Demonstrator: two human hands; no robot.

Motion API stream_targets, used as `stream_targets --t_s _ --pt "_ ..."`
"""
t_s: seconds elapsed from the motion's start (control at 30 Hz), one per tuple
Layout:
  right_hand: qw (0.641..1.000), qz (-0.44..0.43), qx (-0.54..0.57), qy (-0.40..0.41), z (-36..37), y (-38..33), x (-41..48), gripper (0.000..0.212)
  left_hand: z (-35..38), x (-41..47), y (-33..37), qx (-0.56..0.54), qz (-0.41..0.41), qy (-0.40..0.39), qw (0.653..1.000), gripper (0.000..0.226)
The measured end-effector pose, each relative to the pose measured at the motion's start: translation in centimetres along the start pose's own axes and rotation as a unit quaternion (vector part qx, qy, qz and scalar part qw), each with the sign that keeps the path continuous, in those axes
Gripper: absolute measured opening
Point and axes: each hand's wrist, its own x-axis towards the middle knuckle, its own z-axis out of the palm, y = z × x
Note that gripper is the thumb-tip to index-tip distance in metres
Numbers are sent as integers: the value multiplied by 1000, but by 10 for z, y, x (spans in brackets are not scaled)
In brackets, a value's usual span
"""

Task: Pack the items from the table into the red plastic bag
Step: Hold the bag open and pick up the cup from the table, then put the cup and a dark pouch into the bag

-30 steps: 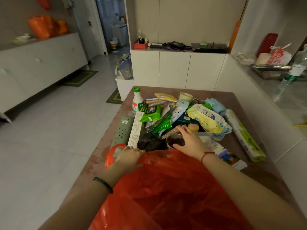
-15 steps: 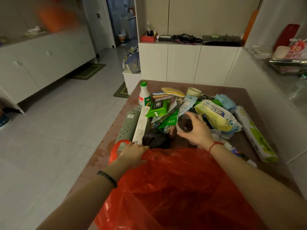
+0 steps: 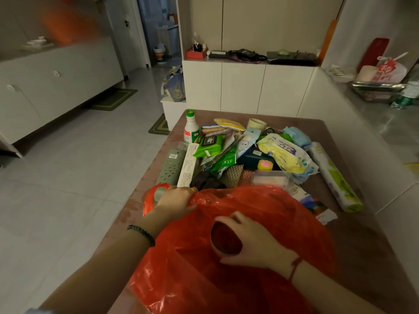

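Note:
The red plastic bag (image 3: 283, 225) lies on the near part of the brown table (image 3: 328, 130). My left hand (image 3: 175, 199) grips the bag's rim at its far left corner. My right hand (image 3: 251, 242) holds a small clear cup (image 3: 224, 240) on its side, mouth toward me, over the bag. Beyond the bag lies a pile: a white bottle with a green cap (image 3: 191, 128), a green wipes pack (image 3: 209, 146), a yellow wipes pack (image 3: 282, 156), a long white box (image 3: 187, 165), a grey-green perforated case (image 3: 171, 164).
A green and white roll (image 3: 335, 180) lies along the table's right side, next to a white wall. White cabinets (image 3: 242, 86) stand behind the table. Tiled floor spreads to the left, with a long white sideboard (image 3: 56, 85) beyond.
My right hand lifted the cup from the pile and carried it back toward me, over the bag. My left hand has stayed on the bag's rim.

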Motion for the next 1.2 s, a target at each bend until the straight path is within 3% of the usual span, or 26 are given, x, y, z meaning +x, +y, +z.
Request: stream_targets --t_s 0.23,0.3,0.43,0.5,0.7,0.9,1.03,1.2 --pt "997 30 -47 -53 28 1 7 92 -2 -6 1 22 9 -5 1000 36" --pt "999 12 -11 -51 13 -3 9 88 -2 -7 0 21 13 -3 1000 36" --pt "975 13 140 172 -36 -2 38 36 0 -4 -1 22 16 -4 1000 38" --pt "960 41 153 231 -54 6 69 30 1 -3 -2 21 16 -7 1000 40" --pt "988 120 77 65 -41 19 163 69 2 2 -8 -10 18 -9 1000 39" --pt "972 217 87 -15 15 37 209 94 5 4 -17 -6 15 -36 999 44" --pt "968 235 84 9 28 40 212 95 9 5 -22 -2 22 -43 999 45" --pt "974 124 143 124 -12 31 192 76 12 9 -23 4 22 -25 999 45"
